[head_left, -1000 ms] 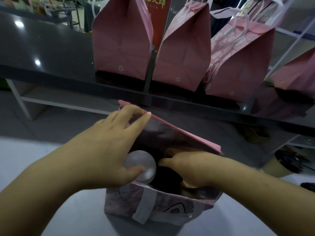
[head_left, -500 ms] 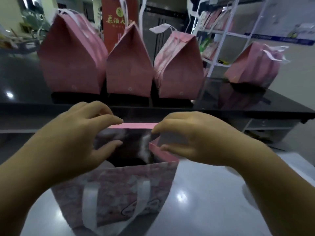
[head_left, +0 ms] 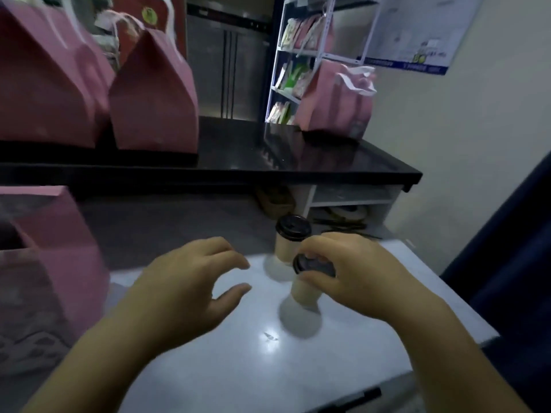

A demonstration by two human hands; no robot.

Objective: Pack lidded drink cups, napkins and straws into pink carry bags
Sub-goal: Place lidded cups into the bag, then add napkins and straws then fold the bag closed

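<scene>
Two tan paper cups with black lids stand on the pale worktop. My right hand (head_left: 354,269) grips the nearer cup (head_left: 305,293) by its lid from above. The farther cup (head_left: 290,238) stands free just behind it. My left hand (head_left: 193,281) hovers over the worktop left of the cups, fingers loosely spread and holding nothing. The open pink carry bag (head_left: 50,263) I was handling stands at the far left, its inside hidden from here.
Closed pink bags (head_left: 155,93) stand in a row on the raised black counter (head_left: 328,165), with one more pink bag (head_left: 337,102) at its right end. A white rack of packets (head_left: 298,55) stands behind. A dark pen (head_left: 354,400) lies at the worktop's front edge.
Both hands left the pink bag's rim and swung right. My right hand took hold of the nearer cup's lid. The view turned right, so the bag now sits at the left edge.
</scene>
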